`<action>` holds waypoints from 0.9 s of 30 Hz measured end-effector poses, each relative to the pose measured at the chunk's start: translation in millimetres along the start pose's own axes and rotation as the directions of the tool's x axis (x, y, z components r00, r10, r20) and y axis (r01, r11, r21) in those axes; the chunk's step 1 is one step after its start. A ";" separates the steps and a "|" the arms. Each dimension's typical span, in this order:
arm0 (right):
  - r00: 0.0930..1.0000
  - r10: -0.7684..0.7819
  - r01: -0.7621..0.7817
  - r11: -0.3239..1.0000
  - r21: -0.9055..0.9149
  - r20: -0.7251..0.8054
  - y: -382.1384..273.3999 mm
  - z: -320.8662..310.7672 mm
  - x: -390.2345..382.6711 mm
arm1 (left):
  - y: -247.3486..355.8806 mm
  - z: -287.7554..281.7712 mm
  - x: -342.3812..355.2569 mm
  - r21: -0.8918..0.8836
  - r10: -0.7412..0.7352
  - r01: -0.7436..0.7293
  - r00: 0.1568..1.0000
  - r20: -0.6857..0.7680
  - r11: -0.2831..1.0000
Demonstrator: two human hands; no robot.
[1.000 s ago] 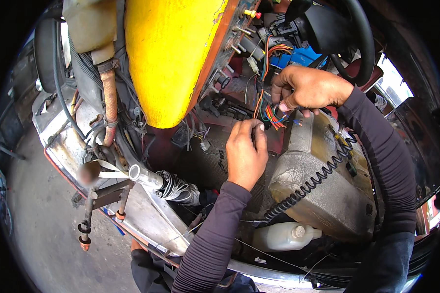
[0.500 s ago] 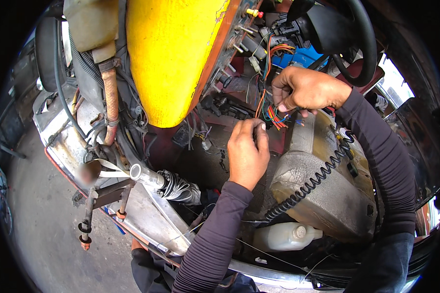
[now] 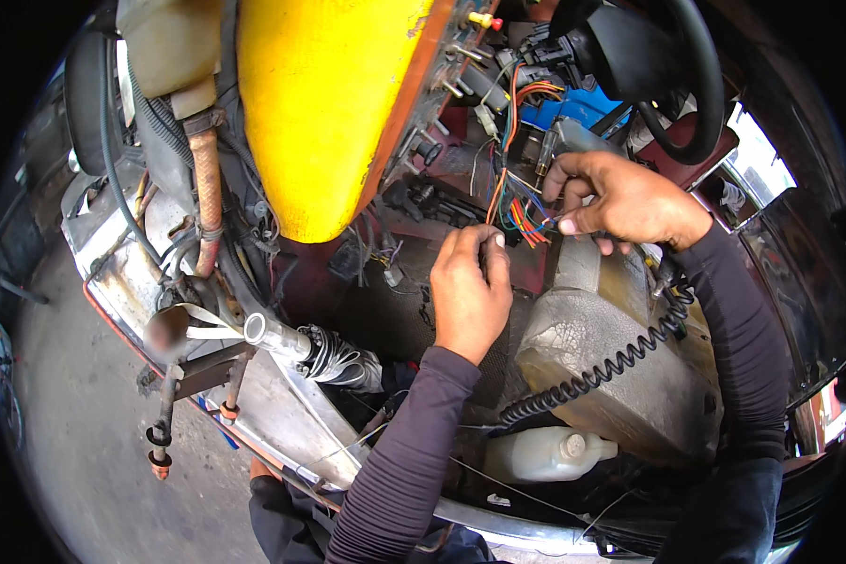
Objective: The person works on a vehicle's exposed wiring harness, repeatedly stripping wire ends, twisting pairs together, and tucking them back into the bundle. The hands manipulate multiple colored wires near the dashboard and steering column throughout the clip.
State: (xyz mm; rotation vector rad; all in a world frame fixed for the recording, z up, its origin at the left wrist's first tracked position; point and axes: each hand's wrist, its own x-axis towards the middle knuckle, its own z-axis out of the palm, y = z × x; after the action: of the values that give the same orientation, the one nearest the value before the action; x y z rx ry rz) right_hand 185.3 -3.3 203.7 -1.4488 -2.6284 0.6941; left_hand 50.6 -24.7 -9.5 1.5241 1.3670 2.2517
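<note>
A loose bundle of coloured wires [image 3: 528,226], red, yellow, orange and blue, hangs below the dashboard between my two hands. My left hand [image 3: 470,287] is closed in a pinch at its left side, where an orange wire [image 3: 498,188] runs down to the fingertips. To the right of the bundle, my right hand [image 3: 630,199] pinches beside the wire ends. A thin blue wire reaches toward its thumb and fingertip, but I cannot make out exactly what the fingers hold. The bundle's cut ends lie just above the grey engine cover.
A yellow panel [image 3: 329,113] stands left of the wires, the black steering wheel [image 3: 710,85] at upper right. Below are a cracked grey cover [image 3: 592,348], a black coiled cable [image 3: 597,371] and a whitish plastic jug [image 3: 545,455]. A metal tube [image 3: 277,336] sticks up at left.
My right hand has moved right, away from the left hand, uncovering more of the wires and a metal-coloured part behind them. My left hand keeps its pinch; the whole view has shifted slightly.
</note>
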 end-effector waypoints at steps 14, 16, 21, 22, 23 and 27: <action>0.998 -0.026 0.021 0.996 0.087 0.053 17.5 8.9 9.3 | 0.1 0.4 -0.6 -0.026 -0.019 0.019 0.999 0.026 0.999; 0.998 -0.044 0.040 0.994 0.104 0.040 18.2 9.9 8.8 | -0.4 0.8 -0.8 -0.031 -0.023 0.024 0.999 0.024 0.999; 0.998 -0.034 0.027 0.993 0.114 0.055 18.7 7.8 8.6 | -0.4 2.2 -0.4 -0.014 -0.007 0.007 1.000 0.021 1.000; 0.998 -0.034 0.027 0.993 0.119 0.053 19.5 8.0 8.7 | -0.4 2.5 -0.5 -0.011 -0.004 0.004 1.000 0.020 1.000; 0.998 -0.035 0.029 0.992 0.121 0.051 19.9 8.3 8.6 | -0.7 2.7 -0.4 -0.013 -0.005 0.005 1.000 0.020 1.000; 0.997 -0.054 0.047 0.990 0.135 0.051 22.4 10.1 8.8 | -1.2 1.6 -0.1 -0.011 -0.009 0.009 1.000 0.023 1.000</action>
State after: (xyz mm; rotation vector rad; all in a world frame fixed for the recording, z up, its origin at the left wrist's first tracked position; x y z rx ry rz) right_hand 195.4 10.5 183.9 -1.3412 -2.5909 0.8975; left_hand 51.5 -23.1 -10.2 1.5324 1.3499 2.2260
